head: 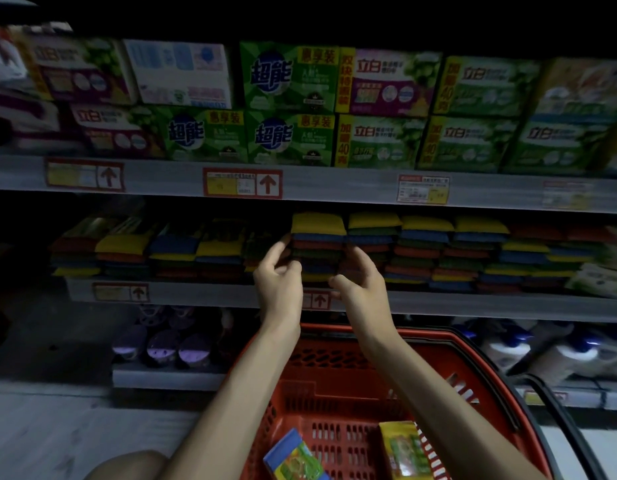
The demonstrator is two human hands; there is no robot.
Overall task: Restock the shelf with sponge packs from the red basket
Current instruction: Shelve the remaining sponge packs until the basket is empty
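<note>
Packs (293, 455) wait in the basket (334, 375), two of them in view, low and close to the body, under both forearms. Both hands are up at the shelf (196, 295), one on each side of a stack (317, 237) with a yellow sponge on top. The sponges in the stack lie flat, with the long side running left to right along the shelf edge.

The left hand (279, 278) is at the stack's left side, its fingers loosely bent and apart from the thumb. One fingertip touches the stack's edge, and the hand holds nothing that I can see. The right hand (362, 289) is at the right side, thumb out toward the left hand, fingers curved toward the stack (the light there is very weak). I cannot tell if it pinches a sponge or only rests against it.

For the next pack, I judge, a hand must go down and back toward the body. The blue-edged pack lies nearer the left hand, the yellow one nearer the right. Both are tilted in the basket, so a grip across the short side seems best.
</note>
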